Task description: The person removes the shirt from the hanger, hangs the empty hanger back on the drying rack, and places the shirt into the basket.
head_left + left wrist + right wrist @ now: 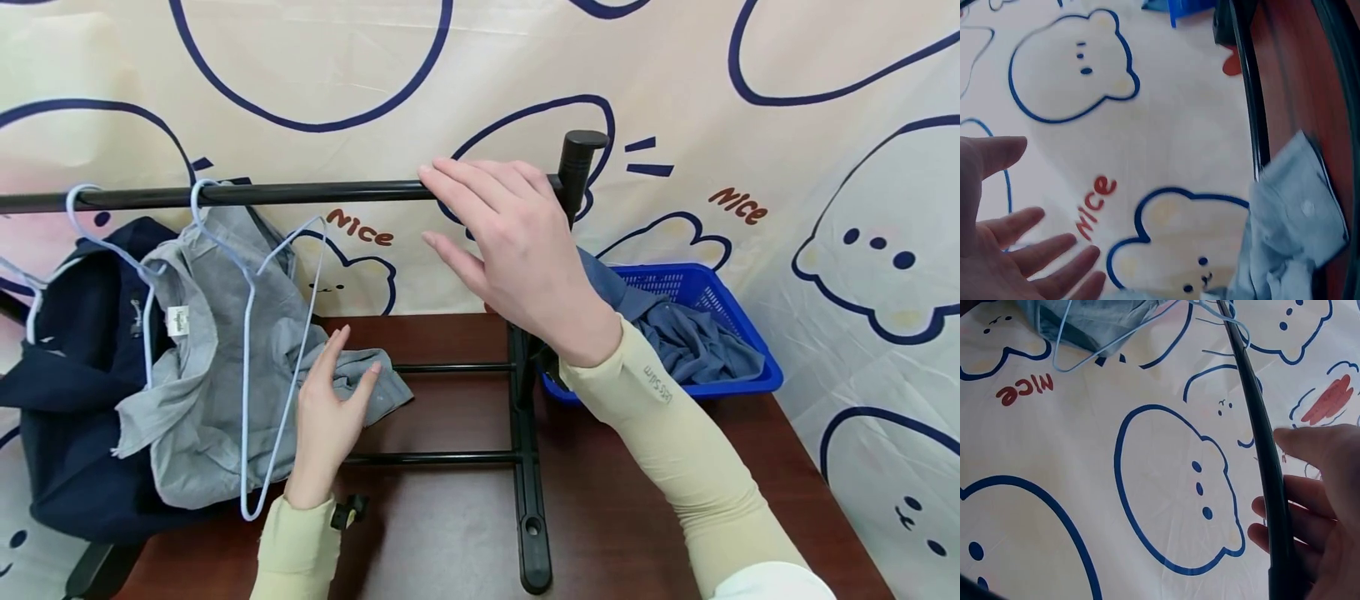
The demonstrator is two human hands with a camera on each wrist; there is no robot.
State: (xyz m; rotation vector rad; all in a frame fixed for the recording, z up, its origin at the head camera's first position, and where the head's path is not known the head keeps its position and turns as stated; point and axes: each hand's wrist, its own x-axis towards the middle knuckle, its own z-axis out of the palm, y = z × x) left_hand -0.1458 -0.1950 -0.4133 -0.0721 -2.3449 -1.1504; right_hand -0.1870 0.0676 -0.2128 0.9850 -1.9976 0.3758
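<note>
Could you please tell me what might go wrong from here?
The front hanger hooks over the bar close to the left hand; a bump might swing or unhook it.
The right hand is at the bar, so a push there could shift the black rack.
The gray garment overlaps a lower crossbar in view, so it might catch if pulled.

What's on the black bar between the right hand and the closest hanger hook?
Nothing: the head view shows the bar bare from the hook to the right hand. The right wrist view agrees.
</note>
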